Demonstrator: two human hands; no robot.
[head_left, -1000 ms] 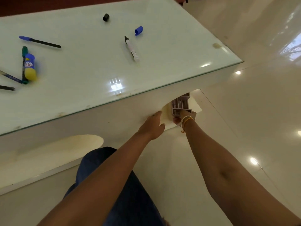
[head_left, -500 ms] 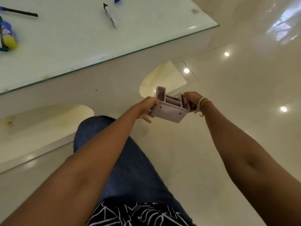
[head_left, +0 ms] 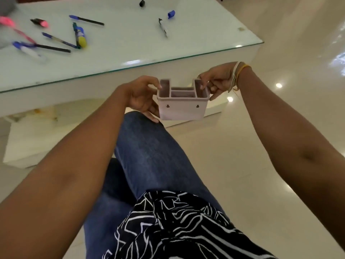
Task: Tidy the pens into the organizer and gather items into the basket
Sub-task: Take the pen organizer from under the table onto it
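Presently held: one pale compartmented organizer, upright and off the table, at centre of view above the person's knee, its pockets showing nothing inside.

Left to right:
- Table, glass-topped, filling the 9 to 1 o'clock part of the view.
- Pink highlighter, blurred, at the table's far left edge.
- Capped blue-and-white marker, at 9 o'clock on the table.
- Black-capped pink highlighter, toward 10 o'clock.
- Black pen and blue pen, lying near each other.
- Glue stick, blue and yellow, just beside a green marker.
- Blue-capped pen, at 11 o'clock.
- Left hand, fingers curled round the organizer's left end, thumb on the rim.
- Black cap, at 12 o'clock.
- Uncapped marker, with a loose blue cap near it.
- Right hand, pinching the organizer's right end; thread bands on the wrist.
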